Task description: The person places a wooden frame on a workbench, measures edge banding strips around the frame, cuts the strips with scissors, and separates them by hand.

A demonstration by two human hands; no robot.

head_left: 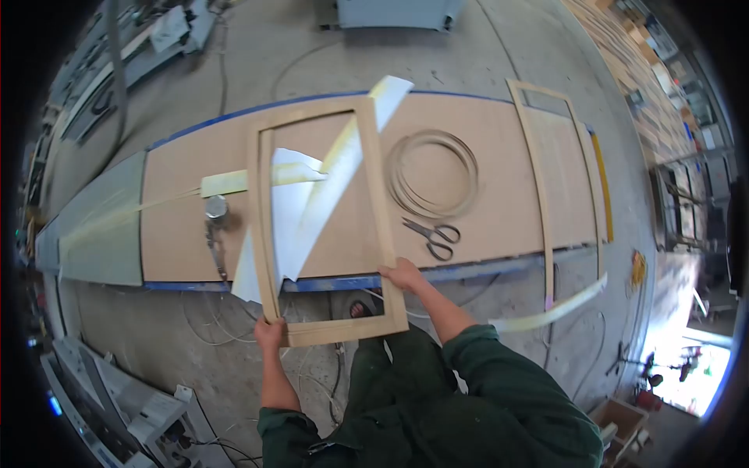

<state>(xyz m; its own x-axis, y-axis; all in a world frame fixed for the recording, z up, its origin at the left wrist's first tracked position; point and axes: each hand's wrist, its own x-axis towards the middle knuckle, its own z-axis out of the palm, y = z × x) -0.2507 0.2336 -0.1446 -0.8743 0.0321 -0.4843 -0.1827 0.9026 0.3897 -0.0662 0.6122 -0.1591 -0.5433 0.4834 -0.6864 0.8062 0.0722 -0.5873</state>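
Note:
A rectangular wooden frame [377, 203] is held tilted over the near edge of the workbench. My left hand [270, 332] is closed round its lower left corner. Lower on the right side, my right hand [401, 274] grips the frame's side rail. Through the opening, white sheets with yellow stains [331, 191] show on the bench; the frame hides parts of them. Right of the frame lie a coil of thin brown edging strip [471, 173] and black-handled scissors [438, 240]. To its left is what looks like a spray gun with a metal cup [217, 207].
The long workbench [499, 203] has a brown board top and blue edges. A second wooden frame [538, 187] lies at its right end, overhanging the near edge, beside a pale curved strip [554, 310]. Hoses and cables [312, 382] trail over the floor near my feet.

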